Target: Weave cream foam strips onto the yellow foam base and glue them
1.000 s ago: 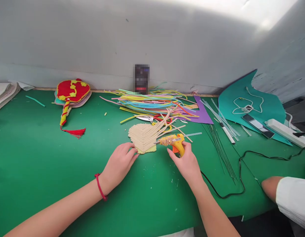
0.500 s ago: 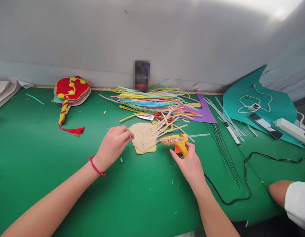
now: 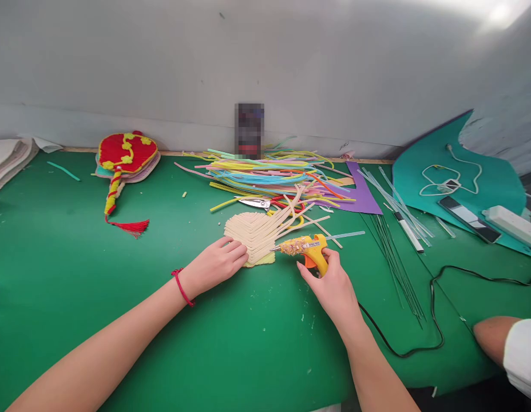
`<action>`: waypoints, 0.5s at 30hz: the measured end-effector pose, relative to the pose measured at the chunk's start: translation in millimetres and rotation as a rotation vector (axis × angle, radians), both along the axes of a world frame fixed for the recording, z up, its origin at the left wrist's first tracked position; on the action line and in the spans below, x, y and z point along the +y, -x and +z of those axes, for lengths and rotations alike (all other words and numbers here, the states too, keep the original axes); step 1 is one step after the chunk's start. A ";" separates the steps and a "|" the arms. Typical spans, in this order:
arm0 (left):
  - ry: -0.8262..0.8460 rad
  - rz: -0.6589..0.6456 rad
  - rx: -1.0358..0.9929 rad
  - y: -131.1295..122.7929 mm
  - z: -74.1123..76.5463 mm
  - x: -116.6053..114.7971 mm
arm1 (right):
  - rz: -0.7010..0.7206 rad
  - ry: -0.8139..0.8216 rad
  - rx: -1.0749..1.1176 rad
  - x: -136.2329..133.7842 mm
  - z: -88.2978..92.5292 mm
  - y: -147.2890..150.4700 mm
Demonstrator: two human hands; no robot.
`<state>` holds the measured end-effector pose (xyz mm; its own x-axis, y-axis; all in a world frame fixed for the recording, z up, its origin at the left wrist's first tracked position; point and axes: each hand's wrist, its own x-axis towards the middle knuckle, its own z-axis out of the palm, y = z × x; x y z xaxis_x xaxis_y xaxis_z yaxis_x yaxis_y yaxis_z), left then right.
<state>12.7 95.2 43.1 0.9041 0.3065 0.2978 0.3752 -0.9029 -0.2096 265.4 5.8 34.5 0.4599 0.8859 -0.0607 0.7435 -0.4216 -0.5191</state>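
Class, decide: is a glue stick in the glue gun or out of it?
Partly in: a clear glue stick juts from the back of the yellow glue gun.

Even, diffuse light is filling the scene, with a small white glare glowing at upper right on the grey wall (image 3: 162, 68). The green tabletop (image 3: 248, 360) is showing bright and saturated, while the gap below it at lower right is sinking into darkness. Wide-angle distortion is stretching the edges. Coarse pixels are masking an upright dark rectangle (image 3: 249, 131); lettering on the yellow glue gun (image 3: 310, 246) is appearing too small to read.
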 end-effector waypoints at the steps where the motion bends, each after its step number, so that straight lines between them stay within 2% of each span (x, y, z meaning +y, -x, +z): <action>1: -0.010 -0.004 -0.009 0.1 -1.2 0.4 | 0.007 0.005 -0.002 -0.5 0.6 0.8; 7: -0.037 -0.040 -0.020 1.8 -7.0 4.2 | 0.094 -0.042 0.025 -3.3 2.6 5.4; 15: 0.358 0.060 -0.309 8.6 -22.8 17.1 | 0.187 -0.147 -0.001 -4.0 -8.8 11.7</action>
